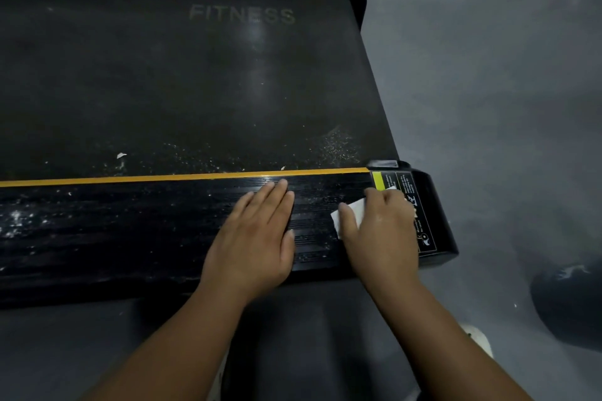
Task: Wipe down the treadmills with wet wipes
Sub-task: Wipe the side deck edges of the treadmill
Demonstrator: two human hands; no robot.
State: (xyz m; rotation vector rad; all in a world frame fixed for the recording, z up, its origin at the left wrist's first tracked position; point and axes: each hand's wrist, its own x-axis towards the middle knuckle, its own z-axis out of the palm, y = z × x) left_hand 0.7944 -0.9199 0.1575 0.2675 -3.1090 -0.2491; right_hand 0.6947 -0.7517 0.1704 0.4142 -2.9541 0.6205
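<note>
Wiping the near rail (130, 231) of the treadmill (228, 75) looks like the step in hand. The right grip (381, 231) presses a white wipe (353, 210) onto the ribbed rail, just beside the end cap (438, 205). Its fingers curl over the wipe and its thumb lies along the wipe's left edge, so this grip is closed on it. Only a corner and one edge of the wipe show; the rest is hidden under the palm.

The left grip (257, 238) lies flat on the rail, fingers straight and together, holding nothing. It sits just left of the wipe without touching it, and seems to serve as a brace.

White specks dot the rail toward its left end, and also the belt (136, 114) beyond the yellow stripe (163, 176), so I judge that much of the job is left to do. The next move probably calls for dragging the wipe leftward along the ribs under steady pressure. The left grip lies right in that path, so it would need to lift or shift aside first. The belt would likely come after the rail.
</note>
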